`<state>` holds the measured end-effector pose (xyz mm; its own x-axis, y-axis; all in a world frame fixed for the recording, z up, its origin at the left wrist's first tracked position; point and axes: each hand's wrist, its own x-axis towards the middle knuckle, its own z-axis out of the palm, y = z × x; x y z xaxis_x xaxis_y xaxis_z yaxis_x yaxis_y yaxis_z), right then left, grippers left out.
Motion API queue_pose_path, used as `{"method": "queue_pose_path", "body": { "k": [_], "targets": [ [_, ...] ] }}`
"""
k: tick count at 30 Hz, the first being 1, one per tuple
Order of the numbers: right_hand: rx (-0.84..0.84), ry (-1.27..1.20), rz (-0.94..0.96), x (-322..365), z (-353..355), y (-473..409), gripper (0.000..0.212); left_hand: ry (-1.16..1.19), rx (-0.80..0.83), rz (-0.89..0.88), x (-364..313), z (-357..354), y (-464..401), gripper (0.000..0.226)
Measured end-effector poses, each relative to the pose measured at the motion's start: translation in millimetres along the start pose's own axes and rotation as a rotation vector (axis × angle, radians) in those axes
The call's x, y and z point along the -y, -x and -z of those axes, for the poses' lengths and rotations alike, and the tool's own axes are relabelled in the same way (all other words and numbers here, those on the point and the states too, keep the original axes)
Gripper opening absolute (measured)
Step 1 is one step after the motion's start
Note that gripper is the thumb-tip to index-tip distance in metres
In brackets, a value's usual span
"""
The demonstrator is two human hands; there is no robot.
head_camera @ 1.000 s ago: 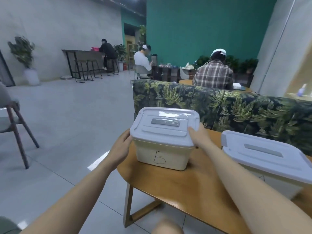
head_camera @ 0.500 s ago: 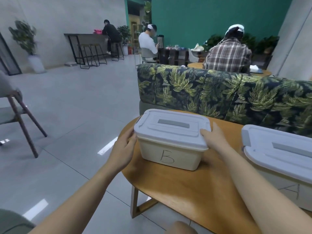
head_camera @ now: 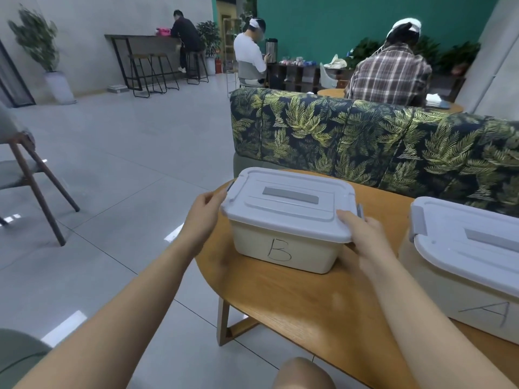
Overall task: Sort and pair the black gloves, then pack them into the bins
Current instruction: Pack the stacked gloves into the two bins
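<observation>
Bin B (head_camera: 283, 248), cream with a grey lid and a handwritten "B", stands on the round wooden table (head_camera: 295, 304) near its left edge. My left hand (head_camera: 206, 213) grips the lid's left end, fingers curled at the latch. My right hand (head_camera: 362, 237) holds the lid's near right corner, thumb on top beside the right latch. Bin A (head_camera: 463, 279), same make and closed, stands at the right, partly cut off by the frame. No black gloves are in view.
A leaf-patterned sofa back (head_camera: 379, 141) runs just behind the table. A wooden chair (head_camera: 33, 175) stands on the tiled floor at the left. Three people sit further back at tables and a counter. My knee (head_camera: 303, 374) shows at the bottom edge.
The view tipped down and nearer, bringing bin A's label into sight. Both hands stay on bin B; my right thumb has come onto the lid's near corner.
</observation>
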<state>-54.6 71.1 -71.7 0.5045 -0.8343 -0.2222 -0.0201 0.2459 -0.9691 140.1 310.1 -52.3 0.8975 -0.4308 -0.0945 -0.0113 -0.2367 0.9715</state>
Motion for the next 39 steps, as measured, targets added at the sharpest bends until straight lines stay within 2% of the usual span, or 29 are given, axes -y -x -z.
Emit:
{"method": "queue_pose_path", "body": {
  "k": [1, 4, 7, 10, 13, 17, 21, 23, 25, 26, 28, 31, 34, 35, 39],
  "targets": [
    [0.005, -0.028, -0.005, -4.6, 0.0, 2.5, 0.037, 0.052, 0.056, 0.054, -4.5, -0.8, -12.4, 0.078],
    [-0.014, -0.054, 0.049, -15.3, -2.3, 6.7, 0.030, 0.126, 0.168, 0.137, -22.9, -9.6, -33.9, 0.044],
    [-0.041, 0.020, 0.154, -17.4, -0.9, 7.8, 0.027, 0.093, 0.128, 0.236, -25.0, -19.1, -48.2, 0.040],
    [-0.070, 0.173, 0.305, -15.1, 0.3, 9.8, 0.028, 0.131, 0.079, 0.249, -18.6, -22.1, -51.7, 0.040],
    [-0.088, 0.294, 0.383, -13.4, 1.9, 10.2, 0.031, 0.074, 0.025, 0.136, -15.6, -25.1, -49.9, 0.036],
    [-0.067, 0.415, 0.446, -11.1, 3.2, 7.4, 0.025, -0.193, -0.082, -0.097, -17.3, -30.5, -45.1, 0.024],
    [-0.108, 0.445, 0.422, -9.0, 0.0, 8.6, 0.045, -0.414, -0.118, -0.175, -22.0, -30.7, -41.3, 0.025],
    [-0.098, 0.285, 0.308, -12.4, -1.8, 10.5, 0.054, -0.281, -0.028, -0.148, -20.2, -25.2, -35.9, 0.024],
    [-0.019, 0.055, 0.137, -17.7, -5.5, 16.9, 0.058, 0.046, 0.159, -0.050, -14.0, -22.7, -24.0, 0.039],
    [0.016, 0.024, 0.108, -20.6, -6.7, 19.8, 0.055, 0.191, 0.205, 0.001, -7.2, -24.7, -17.6, 0.044],
    [0.058, 0.041, 0.138, -18.7, -7.5, 21.4, 0.048, 0.341, 0.163, 0.049, 0.1, -30.1, -7.8, 0.041],
    [0.120, 0.076, 0.216, 23.2, -2.9, 23.9, 0.038, 0.428, 0.091, 0.043, -19.4, -31.9, -0.6, 0.046],
    [0.135, 0.171, 0.344, 93.4, 18.2, 25.5, 0.063, 0.443, 0.113, -0.094, -71.7, -34.5, 9.6, 0.049],
    [0.117, 0.188, 0.380, 116.1, 30.9, 26.7, 0.065, 0.430, 0.133, -0.155, -93.5, -40.1, 17.3, 0.049],
    [-0.019, 0.136, 0.470, 181.3, 103.6, 43.4, 0.049, 0.339, 0.320, -0.314, -162.9, -86.7, 48.4, 0.052]
  ]
}}
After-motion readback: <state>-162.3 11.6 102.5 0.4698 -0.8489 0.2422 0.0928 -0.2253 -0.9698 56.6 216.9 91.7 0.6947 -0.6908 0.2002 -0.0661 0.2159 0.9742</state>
